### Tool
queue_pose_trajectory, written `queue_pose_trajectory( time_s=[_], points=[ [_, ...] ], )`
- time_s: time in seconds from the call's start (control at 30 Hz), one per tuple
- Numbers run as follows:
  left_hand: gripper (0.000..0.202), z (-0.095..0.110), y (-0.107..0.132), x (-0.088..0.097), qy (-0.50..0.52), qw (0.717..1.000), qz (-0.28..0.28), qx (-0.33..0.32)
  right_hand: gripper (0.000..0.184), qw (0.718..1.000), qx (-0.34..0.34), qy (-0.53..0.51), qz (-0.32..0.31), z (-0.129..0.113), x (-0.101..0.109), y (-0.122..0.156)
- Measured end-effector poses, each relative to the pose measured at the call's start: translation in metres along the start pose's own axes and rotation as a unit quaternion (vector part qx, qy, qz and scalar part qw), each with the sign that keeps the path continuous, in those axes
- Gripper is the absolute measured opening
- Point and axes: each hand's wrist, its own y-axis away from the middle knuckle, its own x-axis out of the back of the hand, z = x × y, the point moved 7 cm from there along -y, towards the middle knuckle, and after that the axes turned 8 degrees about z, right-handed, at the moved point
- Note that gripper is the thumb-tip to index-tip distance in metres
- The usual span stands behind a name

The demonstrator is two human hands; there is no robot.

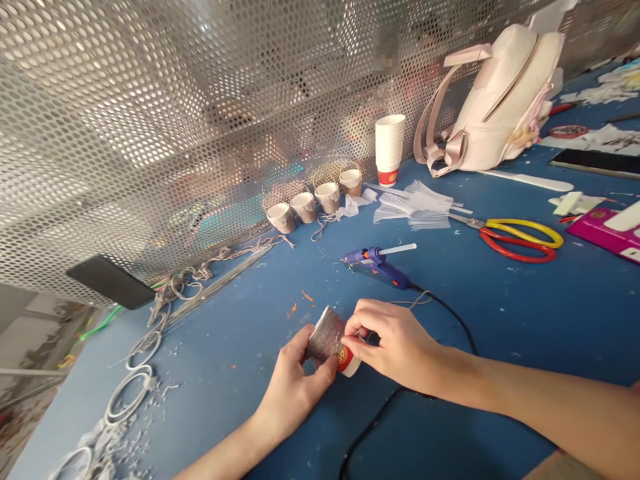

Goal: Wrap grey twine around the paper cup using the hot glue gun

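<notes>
Glue gun (371,258) behind held cup (326,335), 4 cups (327,199) farther behind.

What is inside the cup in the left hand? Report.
The inside of the cup cannot be seen: its opening faces away. Only its outside shows: gray wrapping and a red band, partly covered by the left hand and right hand.

A small white paper cup (345,361) with a red band and gold emblem near its base, held tilted at lower centre, rim to the upper left. Thin grey cord (326,335) covers its upper part in close rows.
</notes>
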Motion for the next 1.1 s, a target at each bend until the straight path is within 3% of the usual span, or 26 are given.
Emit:
queue_pose_trajectory(
  time_s=[0.47, 0.77, 1.1],
  points=[
    [0.017, -0.005, -0.001, 0.005, 0.029, 0.999, 0.011, 0.019, 0.01, 1.0, -0.015, 0.015, -0.008, 0.003, 0.001, -0.001],
    [0.022, -0.018, -0.001, 0.002, 0.046, 0.999, 0.003, 0.007, 0.01, 1.0, -0.028, 0.006, -0.012, 0.005, 0.001, -0.001],
    [0.026, -0.012, -0.002, 0.009, 0.064, 0.998, 0.015, 0.013, 0.011, 0.999, -0.049, -0.006, -0.017, 0.006, 0.002, -0.001]
  ],
)
